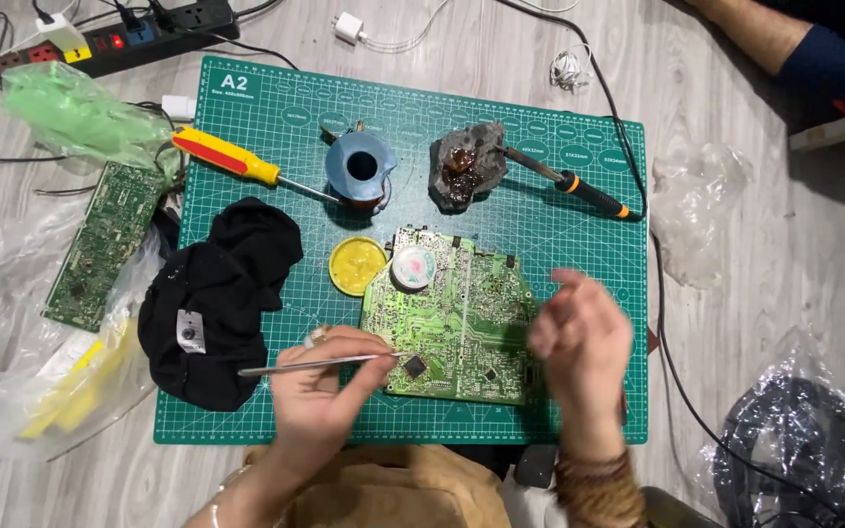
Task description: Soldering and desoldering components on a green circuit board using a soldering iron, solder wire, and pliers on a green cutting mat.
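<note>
A green circuit board [462, 313] lies on the green cutting mat [540, 147]. My left hand [320, 391] grips metal tweezers [295, 367] whose tips touch the board beside a small black chip [414, 366]. My right hand [579, 332] hovers blurred over the board's right edge, fingers curled, and I cannot see anything in it. A yellow flux tin [357, 264] and a white round lid [413, 266] sit at the board's upper left.
A soldering iron [579, 188] rests on a dark stand [466, 164] at the mat's back. A blue solder spool [360, 168], a red-yellow screwdriver [232, 156] and a black cloth [217, 303] lie left. A second board [105, 240], plastic bags and a power strip [139, 34] surround the mat.
</note>
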